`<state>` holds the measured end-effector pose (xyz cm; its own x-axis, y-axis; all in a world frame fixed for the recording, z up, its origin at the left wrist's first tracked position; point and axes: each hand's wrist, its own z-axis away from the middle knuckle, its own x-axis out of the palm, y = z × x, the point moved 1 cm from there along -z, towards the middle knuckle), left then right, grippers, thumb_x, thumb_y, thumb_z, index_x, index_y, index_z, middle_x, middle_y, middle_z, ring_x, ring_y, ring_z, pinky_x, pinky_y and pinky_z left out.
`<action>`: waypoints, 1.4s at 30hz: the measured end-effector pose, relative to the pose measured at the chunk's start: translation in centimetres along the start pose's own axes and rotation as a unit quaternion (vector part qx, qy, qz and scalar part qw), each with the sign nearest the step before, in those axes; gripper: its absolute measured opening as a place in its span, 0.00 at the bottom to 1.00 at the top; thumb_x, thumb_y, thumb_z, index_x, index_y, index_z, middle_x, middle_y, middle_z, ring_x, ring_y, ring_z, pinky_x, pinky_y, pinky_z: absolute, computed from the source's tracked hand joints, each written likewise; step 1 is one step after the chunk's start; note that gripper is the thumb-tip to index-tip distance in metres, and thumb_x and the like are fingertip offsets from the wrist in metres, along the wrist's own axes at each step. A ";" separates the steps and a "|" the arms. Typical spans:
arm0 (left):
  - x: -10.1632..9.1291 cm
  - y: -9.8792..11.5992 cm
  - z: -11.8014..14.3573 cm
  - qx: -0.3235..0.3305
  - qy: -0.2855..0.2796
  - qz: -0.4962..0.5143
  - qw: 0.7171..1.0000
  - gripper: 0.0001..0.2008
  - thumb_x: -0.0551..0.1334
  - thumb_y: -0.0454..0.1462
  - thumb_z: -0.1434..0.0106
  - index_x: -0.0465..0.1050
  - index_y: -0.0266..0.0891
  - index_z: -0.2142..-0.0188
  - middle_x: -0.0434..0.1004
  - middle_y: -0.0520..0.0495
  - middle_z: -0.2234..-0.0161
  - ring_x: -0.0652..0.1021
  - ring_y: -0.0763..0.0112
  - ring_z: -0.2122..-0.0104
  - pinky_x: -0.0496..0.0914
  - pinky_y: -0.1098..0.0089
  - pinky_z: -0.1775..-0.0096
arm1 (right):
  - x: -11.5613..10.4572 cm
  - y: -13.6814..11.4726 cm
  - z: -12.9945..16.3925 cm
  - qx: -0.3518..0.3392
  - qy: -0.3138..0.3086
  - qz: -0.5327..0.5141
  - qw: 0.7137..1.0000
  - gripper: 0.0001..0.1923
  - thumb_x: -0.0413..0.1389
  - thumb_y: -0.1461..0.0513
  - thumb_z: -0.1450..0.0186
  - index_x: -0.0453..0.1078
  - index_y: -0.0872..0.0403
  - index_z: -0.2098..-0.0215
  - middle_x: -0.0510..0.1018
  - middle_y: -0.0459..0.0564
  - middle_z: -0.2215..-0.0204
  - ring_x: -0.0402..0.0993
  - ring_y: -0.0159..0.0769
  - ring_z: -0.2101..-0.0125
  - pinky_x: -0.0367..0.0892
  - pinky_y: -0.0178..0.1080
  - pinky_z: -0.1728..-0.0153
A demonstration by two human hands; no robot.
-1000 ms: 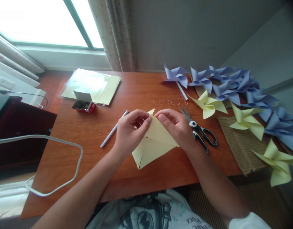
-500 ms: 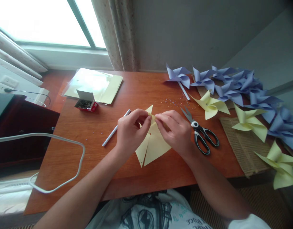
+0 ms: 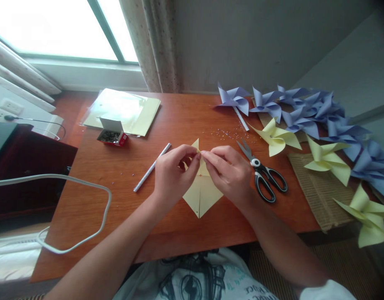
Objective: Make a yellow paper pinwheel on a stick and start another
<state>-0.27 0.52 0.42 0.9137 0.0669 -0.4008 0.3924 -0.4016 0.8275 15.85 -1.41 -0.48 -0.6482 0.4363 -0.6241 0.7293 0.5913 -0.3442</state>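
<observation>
Daylight from a window at eleven o'clock falls on a reddish wooden desk (image 3: 185,116) set against a grey wall. At nine o'clock a white cable (image 3: 85,183) loops over the desk's left edge. Toward ten o'clock a small open box of dark pins (image 3: 112,135) sits just in front of a clear sleeve of pale yellow paper sheets (image 3: 126,109). Nearer the middle, a thin white stick (image 3: 152,167) lies slanted, just beside the left hand.

The left hand (image 3: 172,175) and the right hand (image 3: 229,175) meet at the centre of the desk over a yellow paper piece (image 3: 202,193). Both are closed narrow, thumb and forefinger of each pinching a folded tip of that paper where the fingertips nearly touch. The lower point of the paper hangs toward six o'clock, close above the desk, and a small red dot shows near its middle.

Just right of the right hand, at three o'clock, black-handled scissors (image 3: 263,171) lie with blades slightly parted. Tiny beads (image 3: 227,133) are scattered at one o'clock. Beyond them, blue pinwheels (image 3: 299,109) and yellow pinwheels (image 3: 327,160) spread from one to four o'clock, some resting on a woven mat (image 3: 317,196).
</observation>
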 end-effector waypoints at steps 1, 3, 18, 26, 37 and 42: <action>0.0 0.0 0.0 0.008 0.000 -0.009 1.000 0.03 0.65 0.31 0.38 0.74 0.37 0.69 0.75 0.54 0.76 0.72 0.80 0.78 0.66 0.78 0.74 | 0.0 0.0 0.0 -0.003 -0.001 -0.001 1.000 0.14 0.60 0.68 0.32 0.76 0.50 0.49 0.80 0.51 0.63 0.77 0.34 0.63 0.74 0.36 0.59; 0.0 0.1 0.0 0.020 -0.001 -0.024 1.000 0.03 0.65 0.31 0.38 0.74 0.36 0.69 0.76 0.54 0.75 0.73 0.79 0.77 0.66 0.78 0.74 | 0.0 0.0 0.0 -0.009 -0.003 -0.003 1.000 0.16 0.59 0.68 0.32 0.76 0.50 0.48 0.80 0.51 0.63 0.76 0.35 0.64 0.73 0.37 0.60; -0.1 0.5 0.0 0.039 -0.008 -0.040 0.998 0.04 0.63 0.33 0.35 0.76 0.36 0.67 0.75 0.53 0.76 0.71 0.79 0.78 0.66 0.77 0.74 | 0.0 -0.1 -0.3 -0.004 -0.007 0.002 1.000 0.14 0.60 0.67 0.33 0.77 0.52 0.50 0.80 0.52 0.62 0.75 0.37 0.64 0.73 0.39 0.62; -0.1 0.1 -0.1 0.022 -0.016 -0.012 1.000 0.05 0.63 0.34 0.34 0.75 0.37 0.68 0.75 0.53 0.76 0.71 0.79 0.78 0.66 0.76 0.73 | -0.1 -0.4 -0.7 0.033 -0.005 -0.049 0.998 0.11 0.59 0.68 0.33 0.79 0.55 0.53 0.80 0.52 0.64 0.74 0.37 0.64 0.72 0.41 0.63; -0.3 0.3 -0.3 0.011 -0.024 -0.018 0.999 0.06 0.62 0.33 0.36 0.75 0.38 0.70 0.74 0.53 0.77 0.70 0.78 0.79 0.66 0.76 0.74 | -1.1 0.2 -1.7 0.240 -0.073 -0.282 0.926 0.10 0.56 0.58 0.30 0.79 0.51 0.60 0.80 0.49 0.64 0.77 0.35 0.65 0.73 0.38 0.66; -0.3 0.7 -0.2 0.021 -0.052 -0.001 0.998 0.06 0.62 0.31 0.36 0.75 0.38 0.70 0.75 0.53 0.77 0.70 0.78 0.79 0.66 0.77 0.75 | -0.9 1.6 -1.6 0.340 -0.102 -0.414 0.838 0.09 0.60 0.56 0.32 0.79 0.52 0.62 0.81 0.47 0.67 0.76 0.32 0.69 0.72 0.36 0.67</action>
<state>-0.28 0.43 1.18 0.8960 -0.0255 -0.4434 0.3883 -0.4399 0.8098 17.25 0.21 0.67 -0.9935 -0.0987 -0.0575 0.0497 0.0799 -0.9956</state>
